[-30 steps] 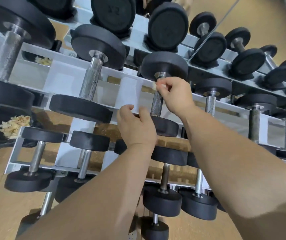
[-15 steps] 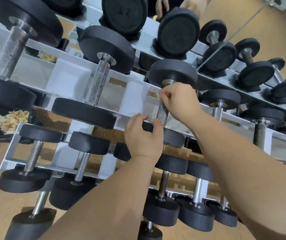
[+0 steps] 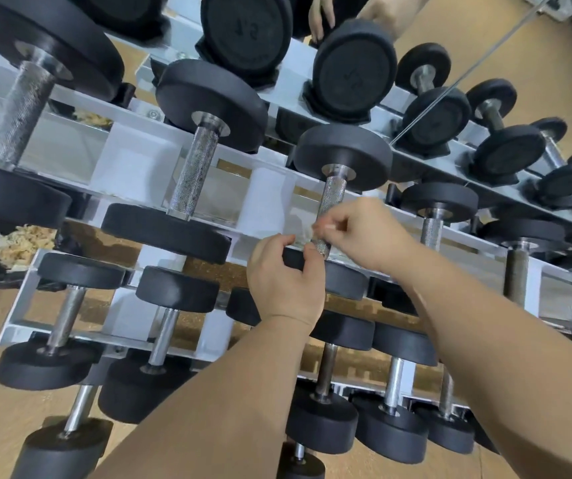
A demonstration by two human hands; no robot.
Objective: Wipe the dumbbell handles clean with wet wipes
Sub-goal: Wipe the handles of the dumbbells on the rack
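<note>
Over the last second the right hand [image 3: 364, 236] has slid down the knurled steel handle [image 3: 332, 198] of the black round-headed dumbbell [image 3: 343, 157], from just under the upper collar to the lower end. The upper stretch of the bar now stands bare. That suggests one full stroke along this handle is nearly done, though its far side cannot be seen and may need another pass.

The right thumb and fingertips pinch a small, thin, whitish wet wipe [image 3: 306, 236] against the left side of the bar, and only a crumpled edge of it shows. The left hand [image 3: 284, 274] has stayed where it was, thumb and curled fingers gripping the rim of the lower head [image 3: 343, 278], apparently steadying the weight.

The dumbbell lies on the middle tier of the white-painted steel rack [image 3: 132, 171], with its handle pointing away from the person. A larger dumbbell [image 3: 194, 174] sits to its left and a smaller dumbbell [image 3: 433, 216] to its right.

The handle is a dull grey cylinder cut with fine diamond knurling, which looks rough enough to trap grime and to drag at a thin wipe. A smooth, polished collar [image 3: 338, 169] caps it where it meets the upper head. Both heads are thick matte rubber discs with rounded edges, and the rack's rails are flat and glossy
</note>
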